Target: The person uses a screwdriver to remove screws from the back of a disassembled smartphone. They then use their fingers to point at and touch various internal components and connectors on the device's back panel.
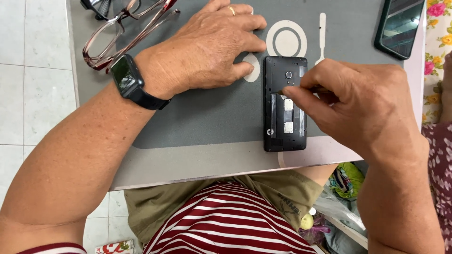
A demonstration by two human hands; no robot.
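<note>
Phone [285, 103], back cover off, lies flat on the grey mat [207, 117], long axis running away from the person. Right hand [362, 103] pinches a thin tool over its upper half. Left hand [212, 49] rests flat just left of it, holding nothing.

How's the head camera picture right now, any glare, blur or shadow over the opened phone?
Head view: even daylight, sharp focus on the opened phone; no blur on the right hand or left hand; only soft shadow under the hands; the second phone's screen reflects light; edges bend slightly from the wide lens.
</note>
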